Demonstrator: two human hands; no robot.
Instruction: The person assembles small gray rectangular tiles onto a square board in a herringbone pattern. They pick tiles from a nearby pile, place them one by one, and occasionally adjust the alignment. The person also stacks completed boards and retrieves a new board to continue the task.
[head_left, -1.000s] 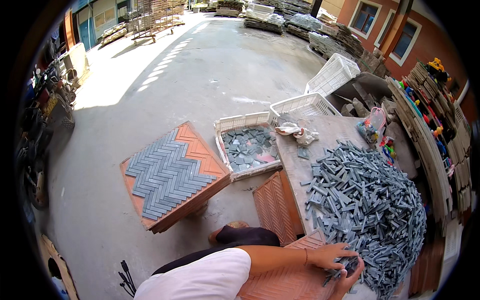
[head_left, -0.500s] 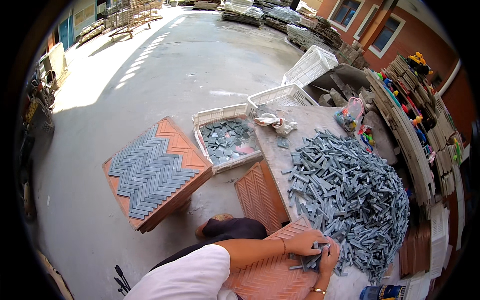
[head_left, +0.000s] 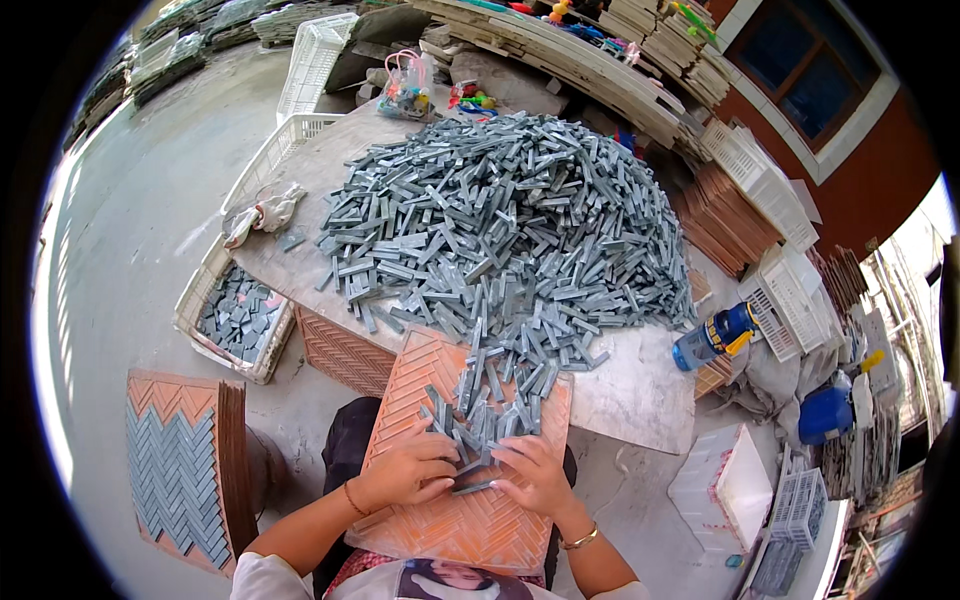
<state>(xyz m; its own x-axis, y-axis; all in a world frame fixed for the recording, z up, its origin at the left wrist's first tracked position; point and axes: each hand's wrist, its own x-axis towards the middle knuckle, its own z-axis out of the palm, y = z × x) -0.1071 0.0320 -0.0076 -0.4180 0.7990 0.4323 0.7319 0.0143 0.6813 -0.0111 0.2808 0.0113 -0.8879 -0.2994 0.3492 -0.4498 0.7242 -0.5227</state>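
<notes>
An orange tray with herringbone grooves [head_left: 400, 390] lies tilted in front of me, its far edge against the table. A loose heap of grey-blue stone strips [head_left: 485, 415] covers its middle. My left hand [head_left: 412, 468] is at the heap's left side, fingers curved and apart. My right hand [head_left: 535, 475] is on the right side, with thumb and fingers spread and touching the strips. One strip [head_left: 474, 487] lies crosswise between the two hands; whether a fingertip pinches it is hard to see. Beyond, a large pile of such strips [head_left: 520, 220] spreads over the table.
A stack of trays topped with laid strips [head_left: 175, 470] stands at left. Behind it is a white crate of square grey pieces [head_left: 185, 315]. A cloth glove [head_left: 265, 213] rests on the table's left edge. A blue bottle [head_left: 712, 338] is at right, near white crates [head_left: 785, 300].
My view has swung right, toward the pile. Both hands, earlier together at the pile's edge holding strips, are now apart over the tray, with loose strips heaped between them.
</notes>
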